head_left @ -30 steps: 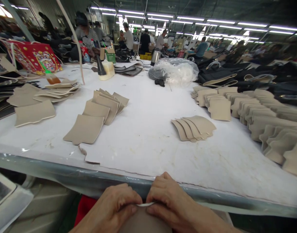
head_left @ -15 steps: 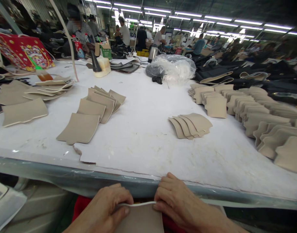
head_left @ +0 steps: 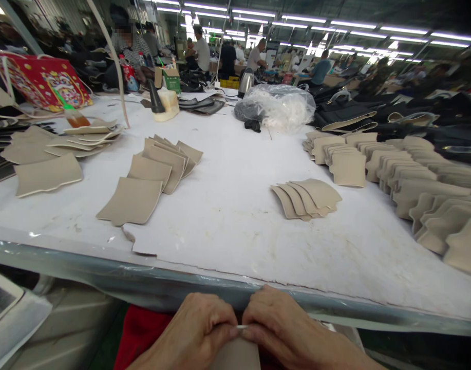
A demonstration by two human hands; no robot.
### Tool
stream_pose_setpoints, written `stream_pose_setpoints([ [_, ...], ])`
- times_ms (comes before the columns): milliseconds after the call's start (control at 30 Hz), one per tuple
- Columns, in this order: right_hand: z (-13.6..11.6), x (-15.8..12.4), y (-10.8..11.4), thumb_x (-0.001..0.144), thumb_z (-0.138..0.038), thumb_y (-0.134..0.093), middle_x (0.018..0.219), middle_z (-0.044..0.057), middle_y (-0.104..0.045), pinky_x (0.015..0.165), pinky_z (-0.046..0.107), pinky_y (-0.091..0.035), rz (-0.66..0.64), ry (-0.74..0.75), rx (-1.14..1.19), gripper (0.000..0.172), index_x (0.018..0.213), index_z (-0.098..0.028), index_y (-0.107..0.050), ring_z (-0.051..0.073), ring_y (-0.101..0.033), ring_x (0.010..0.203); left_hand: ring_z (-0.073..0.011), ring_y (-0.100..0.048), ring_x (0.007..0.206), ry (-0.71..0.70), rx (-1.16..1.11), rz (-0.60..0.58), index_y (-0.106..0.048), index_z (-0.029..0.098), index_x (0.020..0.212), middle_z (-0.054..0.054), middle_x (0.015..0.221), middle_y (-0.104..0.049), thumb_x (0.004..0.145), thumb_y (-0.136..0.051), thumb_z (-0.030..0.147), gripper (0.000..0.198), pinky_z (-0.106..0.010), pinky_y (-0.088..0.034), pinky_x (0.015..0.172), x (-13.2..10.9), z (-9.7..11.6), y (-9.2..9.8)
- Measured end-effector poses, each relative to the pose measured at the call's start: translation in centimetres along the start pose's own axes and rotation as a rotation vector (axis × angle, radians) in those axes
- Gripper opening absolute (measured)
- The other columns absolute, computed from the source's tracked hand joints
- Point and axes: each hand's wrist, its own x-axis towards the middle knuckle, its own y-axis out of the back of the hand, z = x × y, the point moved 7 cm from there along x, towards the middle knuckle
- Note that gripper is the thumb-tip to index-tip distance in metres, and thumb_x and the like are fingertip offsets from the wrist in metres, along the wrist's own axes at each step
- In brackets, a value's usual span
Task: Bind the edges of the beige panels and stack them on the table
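Observation:
My left hand (head_left: 202, 326) and my right hand (head_left: 281, 324) meet just below the table's front edge. Both pinch the top edge of a beige leather-like piece (head_left: 237, 354), thumbs towards me and fingers curled behind. Only a short stretch of its pale edge shows between the thumbs; its lower part runs out of the picture. On the white table (head_left: 220, 241) beyond, a fanned stack of similar beige pieces (head_left: 129, 200) lies to the left. A smaller fan of beige pieces (head_left: 306, 199) lies right of centre.
Long rows of beige pieces (head_left: 416, 180) line the right side, with black bags (head_left: 346, 110) behind them. A clear plastic bag (head_left: 281, 108), a metal kettle (head_left: 246, 82) and a red patterned bag (head_left: 46, 82) stand farther back. People work in the background.
My left hand has slid right along the piece's edge, close to my right hand, which still pinches it. The camera view has shifted slightly.

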Motion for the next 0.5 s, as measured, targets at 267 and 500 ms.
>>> stream_pose_setpoints([
  [267,0.4,0.3,-1.5,0.091,-0.021,-0.057,0.070,-0.003,-0.062,0.060,0.020,-0.038,-0.095,-0.145,0.192,0.015,0.078,-0.020,-0.064,0.013,-0.058,0.068,-0.0145,-0.061,0.073,0.000,-0.006,-0.055,-0.073,0.019,0.078,-0.001,0.075,-0.068,0.088,-0.050,0.036,0.030,-0.021,-0.036,0.065,-0.8,-0.1,0.1],
  [500,2.4,-0.1,-0.7,0.091,-0.041,-0.045,0.065,-0.002,-0.049,0.057,0.023,-0.032,-0.039,-0.205,0.390,0.032,0.067,-0.019,-0.051,0.015,-0.047,0.064,-0.0106,-0.045,0.064,0.149,-0.189,-0.065,-0.069,0.014,0.072,0.003,0.061,-0.050,0.085,-0.053,0.039,0.032,-0.019,-0.030,0.058,-3.3,-4.1,2.0],
])
